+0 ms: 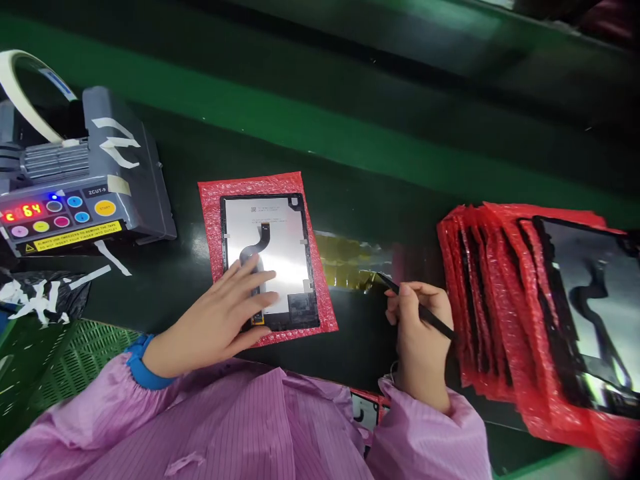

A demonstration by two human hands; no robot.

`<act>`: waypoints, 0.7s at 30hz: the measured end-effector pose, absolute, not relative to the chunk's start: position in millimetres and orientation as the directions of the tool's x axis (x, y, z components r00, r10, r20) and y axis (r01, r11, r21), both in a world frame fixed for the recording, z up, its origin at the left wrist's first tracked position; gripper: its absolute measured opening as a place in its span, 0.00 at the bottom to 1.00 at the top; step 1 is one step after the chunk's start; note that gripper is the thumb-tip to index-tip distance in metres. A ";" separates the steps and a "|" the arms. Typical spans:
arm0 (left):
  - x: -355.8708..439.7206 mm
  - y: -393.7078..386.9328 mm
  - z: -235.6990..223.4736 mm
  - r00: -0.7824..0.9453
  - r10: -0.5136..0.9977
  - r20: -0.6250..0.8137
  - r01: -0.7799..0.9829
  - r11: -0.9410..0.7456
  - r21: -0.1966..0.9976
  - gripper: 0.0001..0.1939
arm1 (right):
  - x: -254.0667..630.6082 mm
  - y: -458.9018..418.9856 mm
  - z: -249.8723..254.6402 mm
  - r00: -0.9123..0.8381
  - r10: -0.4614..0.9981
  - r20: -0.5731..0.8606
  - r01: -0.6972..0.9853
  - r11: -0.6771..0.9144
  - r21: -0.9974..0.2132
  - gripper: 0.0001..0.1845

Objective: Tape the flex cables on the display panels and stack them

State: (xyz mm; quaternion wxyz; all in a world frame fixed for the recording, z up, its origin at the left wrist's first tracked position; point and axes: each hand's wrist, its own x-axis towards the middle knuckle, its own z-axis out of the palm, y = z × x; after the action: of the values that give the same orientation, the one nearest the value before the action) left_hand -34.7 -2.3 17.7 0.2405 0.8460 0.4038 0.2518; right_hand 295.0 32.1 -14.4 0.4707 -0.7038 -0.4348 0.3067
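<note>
A display panel (280,247) with a black flex cable lies face down on a red bubble-wrap sheet (213,220) in the middle of the dark green bench. My left hand (220,313) rests flat on the panel's lower left part, fingers spread. My right hand (417,323), to the right of the sheet, pinches a thin black tool (435,320) like a pen, its tip pointing left toward a strip of yellowish tape (345,260) on the bench.
A grey tape dispenser machine (85,180) with a red "64" readout stands at the left, white tape scraps (35,293) beside it. A stack of red bubble-wrap sheets with panels (525,300) is fanned out at the right. A green grid tray (65,360) sits lower left.
</note>
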 end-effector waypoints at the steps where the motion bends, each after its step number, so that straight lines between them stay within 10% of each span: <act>1: -30.2 8.1 22.4 0.605 0.766 0.218 0.540 -0.596 0.594 0.20 | 295.1 33.2 -16.6 0.463 0.886 -0.020 0.308 -0.181 -0.934 0.30; 8: 15.7 80.7 15.2 0.838 0.528 0.137 0.421 -0.785 0.454 0.26 | 305.6 33.1 -18.9 0.443 0.895 -0.044 0.282 -0.186 -0.941 0.29; 21: 26.6 96.4 -19.4 0.824 0.528 0.207 0.397 -0.798 0.454 0.22 | 317.9 33.1 -13.6 0.386 0.911 -0.142 0.263 -0.256 -0.930 0.24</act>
State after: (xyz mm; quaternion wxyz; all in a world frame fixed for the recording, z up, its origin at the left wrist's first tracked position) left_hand 26.6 96.4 -19.4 0.1995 0.9339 0.2476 0.1636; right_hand 317.9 33.1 -13.6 0.4447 -0.7037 -0.4171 0.3647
